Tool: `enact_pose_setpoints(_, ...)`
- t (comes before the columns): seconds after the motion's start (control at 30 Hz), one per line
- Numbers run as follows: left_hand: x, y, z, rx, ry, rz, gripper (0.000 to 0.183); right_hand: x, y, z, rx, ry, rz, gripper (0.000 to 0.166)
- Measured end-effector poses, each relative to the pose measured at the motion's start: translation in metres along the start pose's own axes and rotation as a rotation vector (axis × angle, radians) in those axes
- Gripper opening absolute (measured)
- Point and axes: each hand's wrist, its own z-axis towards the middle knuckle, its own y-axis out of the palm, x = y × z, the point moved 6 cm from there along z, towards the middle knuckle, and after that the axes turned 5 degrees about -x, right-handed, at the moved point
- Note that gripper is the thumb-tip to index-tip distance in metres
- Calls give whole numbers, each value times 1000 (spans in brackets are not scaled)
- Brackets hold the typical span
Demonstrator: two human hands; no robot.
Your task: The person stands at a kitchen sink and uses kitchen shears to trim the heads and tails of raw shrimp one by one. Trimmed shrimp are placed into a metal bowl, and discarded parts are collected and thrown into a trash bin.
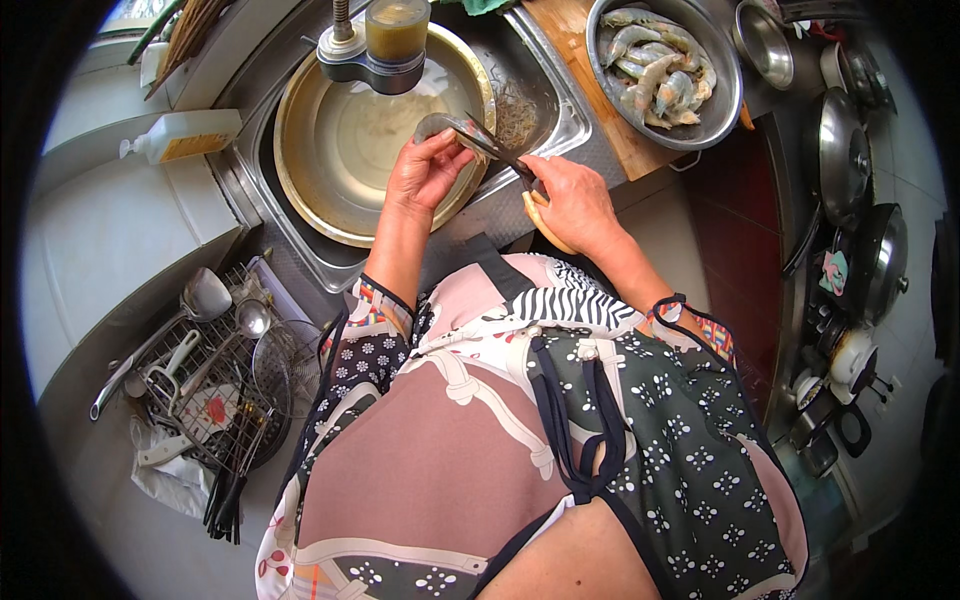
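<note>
My left hand [426, 171] holds a raw shrimp [435, 126] between thumb and fingers, above the right side of a large metal basin [289, 176] of cloudy water. In my right hand [574, 201] are scissors [536, 214] with yellowish handles and dark blades. The blades reach left to the shrimp and overlap its legs and head end; whether they touch it I cannot tell. Shrimp trimmings [516, 116] lie in the sink beside the basin. Several more shrimp [652, 67] are heaped in a steel bowl [724, 124] at the upper right, on a wooden cutting board [637, 161].
A faucet with a filter [386, 52] hangs over the basin's far side. A plastic bottle [184, 136] stands left of the sink [577, 127]. A wire rack [225, 405] with ladles and other utensils is at the lower left. Lidded pans [844, 157] are at the right.
</note>
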Motion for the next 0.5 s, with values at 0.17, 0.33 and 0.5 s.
enact_pose_setpoints(0.17,-3,-5,2,-3,-1,-5,27,-6,-3,0,96,-72,-93,44)
enact_pose_setpoints(0.33,-6,4,3,-1,78,-40,26,-6,-6,2,134,-82,-92,45)
enact_pose_setpoints(0.5,-6,5,3,5,64,-2,26,-1,-1,2,87,-28,-4,45)
